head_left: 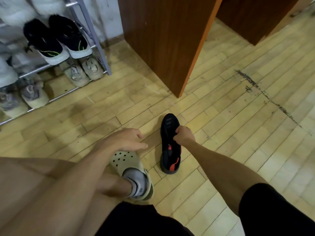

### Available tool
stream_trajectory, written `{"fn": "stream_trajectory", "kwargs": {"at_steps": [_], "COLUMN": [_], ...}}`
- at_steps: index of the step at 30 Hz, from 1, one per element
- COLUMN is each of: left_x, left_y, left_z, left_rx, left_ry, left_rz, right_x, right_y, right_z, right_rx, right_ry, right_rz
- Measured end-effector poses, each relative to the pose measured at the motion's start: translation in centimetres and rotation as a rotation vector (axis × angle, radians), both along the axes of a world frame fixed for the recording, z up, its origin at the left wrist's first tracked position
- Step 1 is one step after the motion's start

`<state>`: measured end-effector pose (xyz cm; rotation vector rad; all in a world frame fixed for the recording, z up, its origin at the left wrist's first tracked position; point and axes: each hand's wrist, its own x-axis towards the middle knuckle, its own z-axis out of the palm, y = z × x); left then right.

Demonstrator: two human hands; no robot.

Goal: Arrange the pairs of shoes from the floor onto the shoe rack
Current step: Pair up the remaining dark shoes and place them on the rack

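Right hand (183, 135) pinches the black shoe (170, 147) at its opening, directly beneath my fist; left hand (126, 140) hovers spread beside. Grip firmly before carrying to the rack (98, 48), beyond my left hand.

A pale yellow wooden parquet floor (221, 116) is marked by a dark scuffed streak (247, 80). A brown orange-edged wooden cabinet (162, 40) is set on it.

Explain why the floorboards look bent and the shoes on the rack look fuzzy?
Head view: the wide-angle lens bows the floor planks near the edges; the shoe rack, upper left, is smeared, probably motion blur; the black shoe in the right hand looks sharper.
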<state>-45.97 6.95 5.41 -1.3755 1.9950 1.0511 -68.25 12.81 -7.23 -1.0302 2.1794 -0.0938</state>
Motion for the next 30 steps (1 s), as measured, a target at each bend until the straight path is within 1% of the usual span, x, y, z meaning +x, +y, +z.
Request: {"fn": "stream_trajectory", "kwargs": {"at_steps": [2,3,5,7,8,12,14,17,19,22,23,25,28,30], "left_x": [0.4,0.5,0.5,0.3,0.2,-0.4,-0.4,-0.1,-0.1,-0.4,-0.5,-0.7,0.3,1.8], "left_y": [-0.3,-0.3,-0.4,-0.6,-0.7,-1.0,-1.0,-1.1,-1.0,-0.6,-0.6,-0.7,-1.8,-2.6], "left_z": [-0.4,-0.6,-0.9,-1.1,-1.2,-1.5,-1.4,-1.2,-1.0,-0.3,0.1,1.5,4.1,6.0], "left_rx": [0.003,0.009,0.025,0.033,0.033,0.032,0.028,0.018,0.006,-0.02,-0.037,-0.013,0.105,0.112], "left_ry": [0.0,0.005,0.02,0.041,0.052,0.087,0.089,0.085,0.092,0.09,0.108,0.187,0.441,0.59], "left_rz": [0.019,0.027,0.04,0.056,0.062,0.079,0.089,0.12,0.148,0.219,0.263,0.446,0.846,0.997], "right_x": [-0.7,-0.9,-0.8,0.1,0.5,1.5,1.5,1.3,1.3,2.0,2.4,3.3,5.1,6.6], "right_y": [1.1,1.9,3.9,5.7,6.3,6.3,5.6,4.1,2.5,-0.5,-1.5,-3.6,-6.6,-8.2], "right_z": [-1.3,-2.0,-3.3,-4.2,-4.6,-5.2,-4.8,-3.3,-1.7,1.9,3.4,6.6,12.1,16.1], "right_rx": [0.094,0.158,0.251,0.279,0.273,0.272,0.287,0.221,0.159,0.069,0.041,-0.008,-0.113,-0.207], "right_ry": [-0.017,-0.079,-0.271,-0.44,-0.482,-0.505,-0.588,-0.692,-0.693,-0.676,-0.683,-0.71,-0.75,-0.777], "right_rz": [-0.031,-0.07,-0.206,-0.324,-0.36,-0.418,-0.452,-0.483,-0.448,-0.338,-0.292,-0.204,-0.086,-0.02]}}
